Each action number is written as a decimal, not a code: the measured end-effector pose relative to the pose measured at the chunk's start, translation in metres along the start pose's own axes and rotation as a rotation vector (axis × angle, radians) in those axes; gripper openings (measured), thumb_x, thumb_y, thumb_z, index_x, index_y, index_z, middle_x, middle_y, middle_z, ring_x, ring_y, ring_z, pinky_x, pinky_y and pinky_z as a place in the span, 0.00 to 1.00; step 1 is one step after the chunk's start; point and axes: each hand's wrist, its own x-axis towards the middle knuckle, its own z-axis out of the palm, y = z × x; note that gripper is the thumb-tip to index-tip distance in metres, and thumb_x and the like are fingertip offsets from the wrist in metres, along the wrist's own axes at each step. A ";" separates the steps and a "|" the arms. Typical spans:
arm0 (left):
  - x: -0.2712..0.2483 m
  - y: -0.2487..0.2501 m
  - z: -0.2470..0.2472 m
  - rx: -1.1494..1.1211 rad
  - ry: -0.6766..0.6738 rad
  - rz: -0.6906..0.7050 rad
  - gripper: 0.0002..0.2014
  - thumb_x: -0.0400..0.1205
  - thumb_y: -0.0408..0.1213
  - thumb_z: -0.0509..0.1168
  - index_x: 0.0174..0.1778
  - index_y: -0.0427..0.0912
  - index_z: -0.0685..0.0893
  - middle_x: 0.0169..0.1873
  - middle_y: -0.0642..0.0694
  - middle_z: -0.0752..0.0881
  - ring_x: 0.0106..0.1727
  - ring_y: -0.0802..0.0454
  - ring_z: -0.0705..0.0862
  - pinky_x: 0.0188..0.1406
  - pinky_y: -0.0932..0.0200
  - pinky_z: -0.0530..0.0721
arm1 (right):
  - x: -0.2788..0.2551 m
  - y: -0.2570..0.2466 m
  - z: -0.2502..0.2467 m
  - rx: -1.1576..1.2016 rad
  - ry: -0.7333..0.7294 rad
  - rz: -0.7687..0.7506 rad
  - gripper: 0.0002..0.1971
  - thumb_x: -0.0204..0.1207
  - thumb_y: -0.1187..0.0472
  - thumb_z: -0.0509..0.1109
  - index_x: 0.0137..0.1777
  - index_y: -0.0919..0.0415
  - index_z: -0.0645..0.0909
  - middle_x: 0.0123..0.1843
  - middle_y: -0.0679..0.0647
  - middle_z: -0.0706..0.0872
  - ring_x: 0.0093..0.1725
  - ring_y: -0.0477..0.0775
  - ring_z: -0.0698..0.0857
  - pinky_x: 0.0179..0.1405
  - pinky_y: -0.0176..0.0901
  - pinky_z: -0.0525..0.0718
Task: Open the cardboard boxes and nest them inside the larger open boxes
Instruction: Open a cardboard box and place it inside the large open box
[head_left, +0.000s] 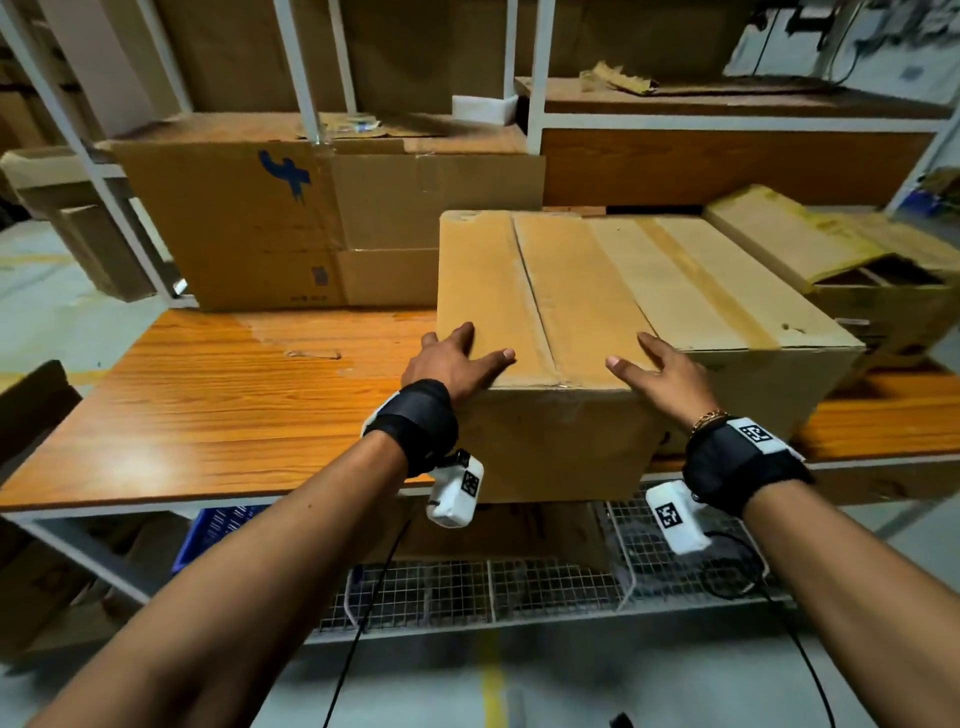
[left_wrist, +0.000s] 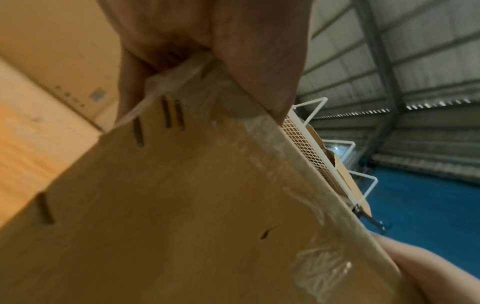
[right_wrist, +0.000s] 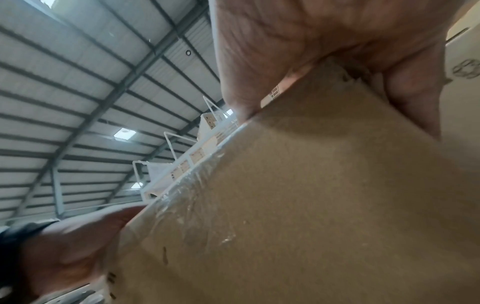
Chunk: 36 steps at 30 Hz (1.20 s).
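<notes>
A closed cardboard box (head_left: 597, 280) with a taped centre seam sits at the front edge of the wooden table (head_left: 208, 405), its near end overhanging a little. My left hand (head_left: 457, 358) lies over the box's front left corner, thumb on the top and fingers straight along the left edge. Over the front right corner, my right hand (head_left: 660, 369) lies with its fingers spread flat on top. In the left wrist view the stapled box side (left_wrist: 194, 205) runs up between my thumb and fingers (left_wrist: 207, 30). The right wrist view shows my palm (right_wrist: 324, 30) capping the box corner (right_wrist: 324, 205).
A larger box with a blue mark (head_left: 234, 223) stands at the back left against white shelf posts (head_left: 306, 78). An open box with dividers (head_left: 872, 275) sits at the right. White wire baskets (head_left: 519, 587) and a blue crate (head_left: 223, 525) are under the table.
</notes>
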 end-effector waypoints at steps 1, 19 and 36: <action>0.000 -0.005 -0.004 -0.050 0.010 0.000 0.50 0.64 0.80 0.59 0.81 0.59 0.65 0.77 0.42 0.69 0.73 0.37 0.75 0.71 0.45 0.76 | -0.001 -0.006 -0.002 0.022 0.030 -0.017 0.46 0.64 0.23 0.66 0.81 0.46 0.70 0.80 0.53 0.75 0.78 0.61 0.74 0.76 0.60 0.72; -0.057 -0.114 -0.105 -0.996 0.153 -0.004 0.41 0.76 0.77 0.48 0.78 0.56 0.72 0.75 0.50 0.77 0.75 0.48 0.76 0.75 0.43 0.73 | -0.094 -0.238 0.126 -0.658 -0.179 -0.777 0.39 0.75 0.26 0.51 0.85 0.38 0.55 0.87 0.47 0.59 0.81 0.58 0.62 0.68 0.63 0.64; -0.047 -0.094 -0.102 0.041 0.212 -0.111 0.39 0.77 0.72 0.57 0.83 0.58 0.64 0.80 0.36 0.65 0.78 0.35 0.69 0.73 0.47 0.70 | -0.027 -0.128 0.077 0.258 -0.203 -0.226 0.38 0.76 0.33 0.66 0.84 0.45 0.63 0.85 0.49 0.66 0.82 0.56 0.66 0.80 0.56 0.65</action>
